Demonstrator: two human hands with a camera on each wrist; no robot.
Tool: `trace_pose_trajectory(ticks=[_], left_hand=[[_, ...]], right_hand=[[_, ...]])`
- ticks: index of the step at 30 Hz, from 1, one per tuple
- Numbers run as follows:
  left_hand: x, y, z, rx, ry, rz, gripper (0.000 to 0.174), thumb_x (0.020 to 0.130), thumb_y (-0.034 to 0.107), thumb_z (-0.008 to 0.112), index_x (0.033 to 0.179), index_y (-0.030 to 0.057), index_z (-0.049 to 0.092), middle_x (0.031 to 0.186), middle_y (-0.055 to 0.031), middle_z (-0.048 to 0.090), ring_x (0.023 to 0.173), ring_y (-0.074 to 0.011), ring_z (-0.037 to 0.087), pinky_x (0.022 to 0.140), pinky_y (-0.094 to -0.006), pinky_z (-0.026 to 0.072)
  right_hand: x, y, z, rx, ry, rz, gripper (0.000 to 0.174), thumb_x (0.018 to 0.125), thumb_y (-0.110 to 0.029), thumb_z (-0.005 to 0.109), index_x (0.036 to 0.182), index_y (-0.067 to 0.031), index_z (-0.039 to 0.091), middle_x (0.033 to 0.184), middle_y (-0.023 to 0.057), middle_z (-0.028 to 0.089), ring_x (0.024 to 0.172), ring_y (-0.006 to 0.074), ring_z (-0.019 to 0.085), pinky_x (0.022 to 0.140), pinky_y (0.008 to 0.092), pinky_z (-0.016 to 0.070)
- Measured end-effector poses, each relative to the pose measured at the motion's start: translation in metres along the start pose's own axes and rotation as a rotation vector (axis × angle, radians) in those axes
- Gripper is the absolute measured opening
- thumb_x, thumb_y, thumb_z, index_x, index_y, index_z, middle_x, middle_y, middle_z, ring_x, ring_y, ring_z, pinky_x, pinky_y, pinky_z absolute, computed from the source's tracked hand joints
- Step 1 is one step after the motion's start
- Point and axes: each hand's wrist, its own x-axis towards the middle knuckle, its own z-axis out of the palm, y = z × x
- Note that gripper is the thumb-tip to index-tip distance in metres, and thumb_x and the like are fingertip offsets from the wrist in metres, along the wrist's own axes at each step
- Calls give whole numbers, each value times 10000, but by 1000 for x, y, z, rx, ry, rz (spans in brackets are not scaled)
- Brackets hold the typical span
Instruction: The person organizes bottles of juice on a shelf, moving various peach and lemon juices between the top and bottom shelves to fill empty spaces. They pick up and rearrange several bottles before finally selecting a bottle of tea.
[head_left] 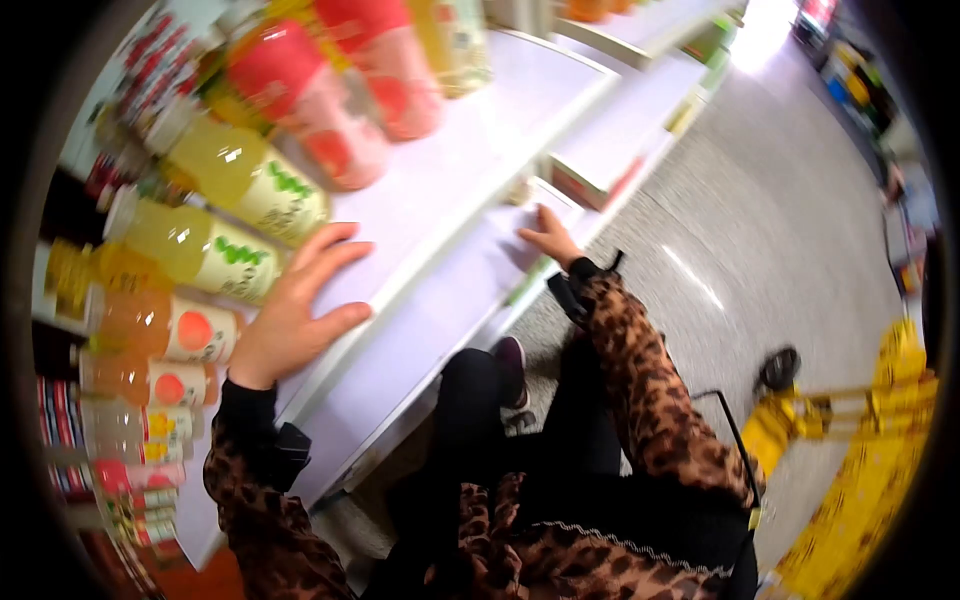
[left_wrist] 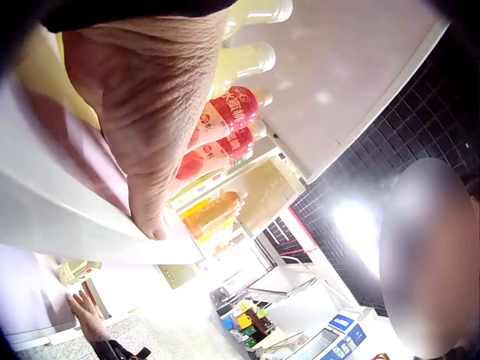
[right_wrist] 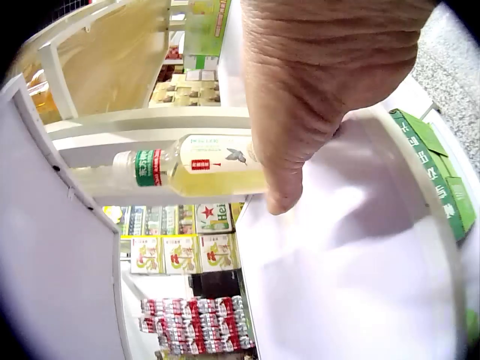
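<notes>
Leopard-print sleeves (head_left: 655,390) and black trousers (head_left: 470,400) frame a person crouched close against white store shelving. At the upper shelf (head_left: 480,150), the left hand (head_left: 300,305) spreads its fingers wide and grips nothing, its thumb by the shelf's front edge. Just beside those fingers stand yellow-drink bottles (head_left: 235,180) with green-printed cream labels; orange-drink bottles (head_left: 165,325) line up on one side of them, pink peach-drink bottles (head_left: 330,110) on the other. Farther out, the right hand (head_left: 552,238) reaches over the lower shelf (head_left: 430,300), fingers extended and thumb parted from them. A pale-yellow drink bottle (right_wrist: 217,165), its cap area banded green and red, stands upright on that shelf beside the hand; the thumb overlaps its base in the right wrist view, though whether skin meets plastic cannot be told. Green packaging (right_wrist: 442,172) sits beyond the lower shelf's edge. Grey floor (head_left: 700,230) stretches past the shelving, a yellow object (head_left: 900,440) upon it, while stacked cartons (right_wrist: 180,255) and red-and-white packs (right_wrist: 199,319) fill the background.
</notes>
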Motion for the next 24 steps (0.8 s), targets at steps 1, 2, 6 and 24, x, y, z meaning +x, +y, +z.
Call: trace_pose_trajectory(ticks=[1,2,6,24], left_hand=[[-3,-3,2,4,26,-33,506,791,182,696,1253,59,532,1363,-145,424,1286,-313,399,1066,-380,318],[-3,-7,3,5,45,-62,504,789,155,688,1257,57,531,1373,-138,422,1295,-305,394,1072,-373,313],[0,-18,5,-91,63,-67,502,800,55,611,1291,24,508,1417,-121,383,1326,-253,361,1101,-349,277],[4,-40,10,-107,72,-15,446,917,194,583,1329,54,488,1430,-121,404,1344,-235,337,1115,-340,235]], right_hand=[[-7,10,-2,-189,-54,13,860,781,-316,741,1420,19,273,1401,237,374,1293,326,391,1072,397,349],[-21,8,-1,-204,-72,-29,816,769,-338,741,1381,30,348,1315,216,474,1202,299,486,1013,377,410],[-59,5,-10,-562,-270,-164,712,741,-419,706,1252,34,506,1186,231,583,1092,359,568,958,396,449],[-269,-252,-144,-1231,-417,-150,445,858,-335,670,1197,-62,582,1187,117,605,1100,253,574,932,397,481]])
